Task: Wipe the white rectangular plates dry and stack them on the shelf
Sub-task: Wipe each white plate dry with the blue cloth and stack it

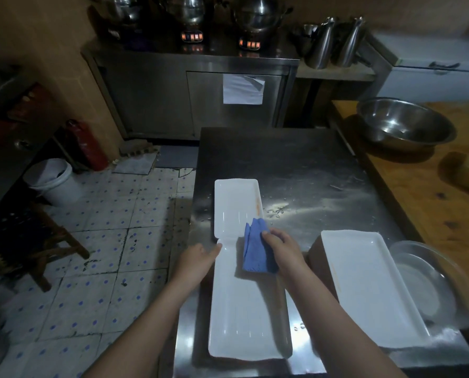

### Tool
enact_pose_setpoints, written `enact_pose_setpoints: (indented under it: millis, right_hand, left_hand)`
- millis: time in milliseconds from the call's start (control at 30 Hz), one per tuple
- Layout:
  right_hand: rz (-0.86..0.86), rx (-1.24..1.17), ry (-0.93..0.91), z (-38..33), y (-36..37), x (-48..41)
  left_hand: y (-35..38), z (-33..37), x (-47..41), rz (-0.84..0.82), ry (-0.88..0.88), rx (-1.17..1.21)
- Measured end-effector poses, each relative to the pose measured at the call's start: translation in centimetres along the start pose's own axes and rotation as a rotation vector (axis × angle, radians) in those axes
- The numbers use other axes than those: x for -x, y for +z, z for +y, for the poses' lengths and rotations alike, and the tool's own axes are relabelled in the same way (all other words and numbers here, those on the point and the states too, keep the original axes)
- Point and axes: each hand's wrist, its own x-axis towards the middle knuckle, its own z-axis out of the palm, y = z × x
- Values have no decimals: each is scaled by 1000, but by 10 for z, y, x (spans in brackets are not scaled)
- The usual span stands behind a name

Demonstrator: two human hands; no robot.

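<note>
Right hand (pixel 281 248): fingers (pixel 268 237) curled round a folded blue cloth (pixel 255 252), pressing it onto the far end of the near plate (pixel 244 317). Left hand (pixel 197 259): fingers straight and together, tips touching that plate's left rim by its far corner. Near plate: flat on the steel worktop (pixel 309 170), long axis near-to-far, most of it nearer than the fingers; far plate (pixel 234 203) in line beyond, ends meeting; third plate (pixel 369 285) to the right.
</note>
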Motion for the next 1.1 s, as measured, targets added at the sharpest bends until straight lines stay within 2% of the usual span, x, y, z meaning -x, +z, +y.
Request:
enact_pose_setpoints:
  millis: [167,267,400,567,733,1000,1100]
  right_hand:
    - [20,35,-51,-16,8,-24]
    - [45,72,-109,-24,17,-40]
    - [58,146,-188,-35,30,-60]
    - [95,118,-134,-36,39,-81]
    - [97,101,-93,-32,43,-90]
    - [99,86,-94,-33,40,-93]
    - [109,78,-93,-32,35,-91]
  left_hand:
    - [-3,22,-59,46,4,90]
    - [6,28,-97,40,-57,106]
    - [21,30,-126,-3,-111,6]
    - [33,29,-138,-63,-129,-121]
    - [33,26,-148,-95,-106,-111]
    - [28,31,-144,-8,-101,-160]
    - [28,34,-138,58,-117,-97]
